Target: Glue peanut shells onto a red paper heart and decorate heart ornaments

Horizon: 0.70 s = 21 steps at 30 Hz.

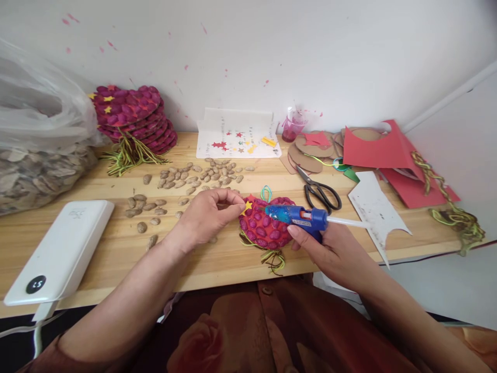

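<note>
- Bench of pale wood (pixel 217 264), seen from the head; our clock centres on the fruit-shaped piece (pixel 264 231), which lies near the front edge, wall at 12.
- Left hand (pixel 207 215) comes in from 9: thumb and forefinger pinched narrow on a yellow star (pixel 247 208) at the piece's upper rim. We cannot tell whether the star is glued down.
- Right hand (pixel 337 251) sits at 3 to 4, wrapped round the blue glue gun (pixel 298 216), its nozzle over the piece, a white glue stick (pixel 347 221) out behind. Trigger pressure: we cannot tell.
- Done on this piece, as we judge it: purple shells cover the red face, a green loop (pixel 266 194) stands at 12, a tassel (pixel 274 261) hangs at 6, a red star (pixel 251 198) shows at 11.
- Finished-looking pieces stand in a stack (pixel 130 106) at 10, the top one carrying several yellow stars; by that measure, ours looks nearly complete, short mainly of stars.
- Left over: loose stars on the white sheet (pixel 209 127) between 11 and 12, unpainted peanuts (pixel 215 177) at 10 to 11, bare cardboard shapes (pixel 309 161) at 1.
- Scissors (pixel 311 182) lie at 2, red card (pixel 376 150) beyond.
</note>
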Each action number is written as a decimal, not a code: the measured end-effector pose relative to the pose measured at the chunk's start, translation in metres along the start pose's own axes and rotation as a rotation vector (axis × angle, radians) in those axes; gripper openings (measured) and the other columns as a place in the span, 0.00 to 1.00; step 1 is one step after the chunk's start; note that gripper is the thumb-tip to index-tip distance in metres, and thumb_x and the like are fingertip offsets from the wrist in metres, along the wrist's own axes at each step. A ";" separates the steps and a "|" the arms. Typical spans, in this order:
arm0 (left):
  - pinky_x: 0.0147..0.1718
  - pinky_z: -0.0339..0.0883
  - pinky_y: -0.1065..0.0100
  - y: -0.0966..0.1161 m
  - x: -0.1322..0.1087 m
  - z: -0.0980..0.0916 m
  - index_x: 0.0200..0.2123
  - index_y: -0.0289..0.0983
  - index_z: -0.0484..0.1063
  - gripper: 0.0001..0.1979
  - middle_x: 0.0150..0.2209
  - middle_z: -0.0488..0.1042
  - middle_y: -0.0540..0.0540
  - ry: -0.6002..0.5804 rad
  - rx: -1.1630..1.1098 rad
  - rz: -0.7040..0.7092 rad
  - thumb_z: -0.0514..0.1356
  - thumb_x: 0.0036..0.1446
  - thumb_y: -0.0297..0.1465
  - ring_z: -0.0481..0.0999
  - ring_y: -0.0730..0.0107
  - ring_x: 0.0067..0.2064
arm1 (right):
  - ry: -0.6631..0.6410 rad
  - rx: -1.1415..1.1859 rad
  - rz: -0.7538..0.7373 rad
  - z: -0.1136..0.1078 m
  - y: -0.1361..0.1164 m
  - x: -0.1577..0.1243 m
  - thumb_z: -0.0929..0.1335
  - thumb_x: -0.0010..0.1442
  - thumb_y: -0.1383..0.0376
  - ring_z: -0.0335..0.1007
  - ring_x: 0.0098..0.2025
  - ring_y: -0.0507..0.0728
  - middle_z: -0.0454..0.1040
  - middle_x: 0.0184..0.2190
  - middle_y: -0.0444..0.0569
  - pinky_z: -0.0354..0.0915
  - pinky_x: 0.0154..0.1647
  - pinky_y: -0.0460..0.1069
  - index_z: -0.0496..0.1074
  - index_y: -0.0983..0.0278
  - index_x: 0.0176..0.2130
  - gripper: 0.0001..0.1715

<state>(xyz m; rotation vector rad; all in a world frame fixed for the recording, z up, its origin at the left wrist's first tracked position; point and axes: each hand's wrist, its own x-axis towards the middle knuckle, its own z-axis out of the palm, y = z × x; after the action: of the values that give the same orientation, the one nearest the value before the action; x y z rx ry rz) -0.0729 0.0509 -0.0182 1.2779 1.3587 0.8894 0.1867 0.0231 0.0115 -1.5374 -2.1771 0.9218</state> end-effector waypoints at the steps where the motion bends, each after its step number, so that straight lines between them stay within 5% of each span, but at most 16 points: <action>1: 0.38 0.72 0.66 0.000 0.000 0.000 0.27 0.39 0.79 0.09 0.33 0.82 0.44 0.000 0.002 0.002 0.69 0.50 0.39 0.79 0.63 0.36 | 0.000 -0.004 0.002 0.000 0.000 0.000 0.62 0.71 0.48 0.68 0.30 0.58 0.73 0.26 0.47 0.63 0.34 0.53 0.73 0.59 0.34 0.23; 21: 0.48 0.70 0.59 -0.005 0.001 -0.001 0.29 0.39 0.77 0.13 0.40 0.83 0.43 -0.036 0.031 -0.030 0.67 0.51 0.43 0.80 0.56 0.46 | -0.016 -0.003 0.019 0.001 0.002 -0.002 0.62 0.71 0.47 0.75 0.34 0.60 0.80 0.32 0.48 0.68 0.37 0.54 0.75 0.60 0.32 0.26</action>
<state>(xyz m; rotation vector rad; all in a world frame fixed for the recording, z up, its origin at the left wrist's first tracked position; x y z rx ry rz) -0.0751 0.0515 -0.0230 1.2877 1.3643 0.8236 0.1881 0.0216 0.0090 -1.5594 -2.1794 0.9402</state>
